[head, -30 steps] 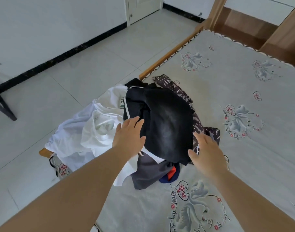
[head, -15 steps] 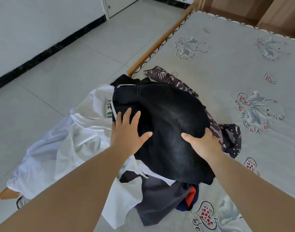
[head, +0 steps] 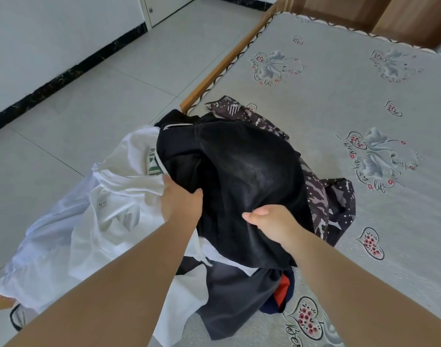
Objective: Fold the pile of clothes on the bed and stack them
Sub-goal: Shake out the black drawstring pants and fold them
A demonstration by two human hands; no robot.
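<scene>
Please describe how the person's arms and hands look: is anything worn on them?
Both forearms are bare up to the frame edge, with no sleeves visible. The left hand and right hand wear no gloves, rings, watch or bracelet that can be seen.

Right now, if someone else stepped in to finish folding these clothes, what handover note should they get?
Left hand: grips the left edge of the black faded garment on top of the pile.
Right hand: pinches the same garment's near side.
Beneath it: white shirts hanging over the bed's edge, a dark patterned camouflage piece, a grey garment.
Grey flowered mattress shows no folded stack.
Done: nothing folded. Left: fold and stack everything.
</scene>
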